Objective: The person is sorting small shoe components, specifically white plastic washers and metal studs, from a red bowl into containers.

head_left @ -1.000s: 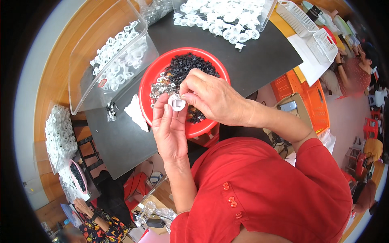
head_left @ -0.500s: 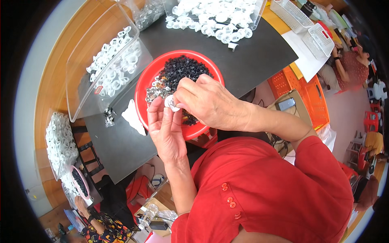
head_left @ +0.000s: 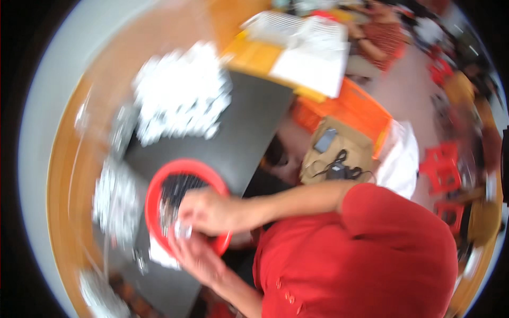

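Note:
Over a red basin (head_left: 150, 204), my two hands meet around a small white plastic part (head_left: 183, 229). My left hand (head_left: 199, 261) grips it from below. From above, my right hand (head_left: 204, 212) closes its fingers on the same part. Motion blur hides the part's exact shape and the fingertips. Inside the basin lie many small black pieces (head_left: 183, 184), with shiny silvery bits (head_left: 165, 214) on the left side, partly behind my hands.
On the dark table (head_left: 249, 114) are a large heap of white plastic parts (head_left: 180, 95), another batch (head_left: 116, 206) at left and a white cloth or paper (head_left: 161, 254). Right of the table stand an orange crate (head_left: 366, 108) and a cardboard box (head_left: 347, 143) holding a phone. A person (head_left: 379, 37) sits farther off.
The whole view has swung right and blurred, so the basin and table now appear farther left and lower. Both hands stay together at the white part above the basin.

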A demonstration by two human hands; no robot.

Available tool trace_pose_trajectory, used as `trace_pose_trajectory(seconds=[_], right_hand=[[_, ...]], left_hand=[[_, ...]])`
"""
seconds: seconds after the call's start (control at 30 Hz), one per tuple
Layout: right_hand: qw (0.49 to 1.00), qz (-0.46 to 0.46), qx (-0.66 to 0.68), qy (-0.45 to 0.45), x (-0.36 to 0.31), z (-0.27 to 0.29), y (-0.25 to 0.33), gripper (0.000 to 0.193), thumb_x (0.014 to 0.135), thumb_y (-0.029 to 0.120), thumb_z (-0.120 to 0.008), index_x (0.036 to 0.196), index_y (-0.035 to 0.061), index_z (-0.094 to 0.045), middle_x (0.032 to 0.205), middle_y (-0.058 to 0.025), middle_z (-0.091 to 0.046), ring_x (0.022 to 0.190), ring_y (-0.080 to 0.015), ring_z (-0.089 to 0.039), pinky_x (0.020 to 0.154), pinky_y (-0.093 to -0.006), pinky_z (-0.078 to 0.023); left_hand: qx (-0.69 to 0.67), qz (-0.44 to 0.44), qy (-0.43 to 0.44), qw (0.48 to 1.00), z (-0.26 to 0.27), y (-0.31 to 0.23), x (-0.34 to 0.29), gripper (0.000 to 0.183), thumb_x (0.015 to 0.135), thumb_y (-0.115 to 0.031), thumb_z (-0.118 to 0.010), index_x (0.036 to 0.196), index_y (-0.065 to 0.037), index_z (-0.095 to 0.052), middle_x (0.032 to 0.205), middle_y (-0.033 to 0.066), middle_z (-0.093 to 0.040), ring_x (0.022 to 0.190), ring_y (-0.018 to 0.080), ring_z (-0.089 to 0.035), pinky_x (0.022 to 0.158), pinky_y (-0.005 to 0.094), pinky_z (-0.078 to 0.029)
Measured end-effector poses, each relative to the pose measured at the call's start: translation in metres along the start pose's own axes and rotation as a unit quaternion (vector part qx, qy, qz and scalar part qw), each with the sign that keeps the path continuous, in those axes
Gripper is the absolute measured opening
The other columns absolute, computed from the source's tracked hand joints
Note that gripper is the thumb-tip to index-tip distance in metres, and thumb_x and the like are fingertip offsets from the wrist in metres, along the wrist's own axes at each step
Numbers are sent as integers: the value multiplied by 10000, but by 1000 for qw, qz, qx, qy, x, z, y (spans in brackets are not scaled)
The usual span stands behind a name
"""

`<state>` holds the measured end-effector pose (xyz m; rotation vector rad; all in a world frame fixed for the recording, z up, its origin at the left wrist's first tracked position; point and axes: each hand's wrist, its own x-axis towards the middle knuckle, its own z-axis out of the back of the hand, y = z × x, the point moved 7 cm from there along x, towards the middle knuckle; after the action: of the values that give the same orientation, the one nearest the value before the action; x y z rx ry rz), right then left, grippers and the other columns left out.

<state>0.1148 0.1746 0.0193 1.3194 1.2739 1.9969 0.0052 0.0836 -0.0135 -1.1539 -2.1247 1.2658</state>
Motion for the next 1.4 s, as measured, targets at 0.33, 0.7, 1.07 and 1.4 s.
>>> trace_pose_trajectory(seconds=[0.33, 0.7, 1.07, 1.4], right_hand=[[987, -50, 122, -87, -14, 5, 5, 144, 822, 107, -621, 783, -30, -600, 682, -127, -654, 628, -215, -652, 581, -325, -500], [992, 88, 27, -86, -18, -16, 32, 195, 895, 198, -569, 808, 36, -631, 811, -126, -648, 758, -306, -638, 677, -394, -501], [991, 78, -1, -111, -30, 6, 39, 197, 893, 195, -575, 810, 27, -640, 808, -128, -654, 751, -292, -644, 667, -389, -503], [989, 102, 53, -98, -42, -1, 43, 200, 891, 191, -581, 812, 19, -648, 805, -129, -661, 745, -279, -651, 657, -384, -505]], left_hand=[[65, 5, -6, 998, -35, 0, -11, 416, 935, -204, -569, 1296, -18, -479, 1205, 130, -576, 1105, 232, -560, 922, 327, -459], [99, 49, 93, 990, -76, 29, -4, 431, 942, -198, -545, 1324, -22, -450, 1220, 133, -567, 1115, 234, -557, 937, 341, -455], [100, 67, 155, 980, -100, 47, -8, 447, 948, -191, -521, 1352, -27, -421, 1234, 135, -558, 1125, 235, -554, 951, 354, -451], [104, 71, 152, 980, -83, 50, -10, 463, 955, -186, -499, 1378, -30, -395, 1248, 138, -549, 1134, 237, -552, 964, 366, -447]])
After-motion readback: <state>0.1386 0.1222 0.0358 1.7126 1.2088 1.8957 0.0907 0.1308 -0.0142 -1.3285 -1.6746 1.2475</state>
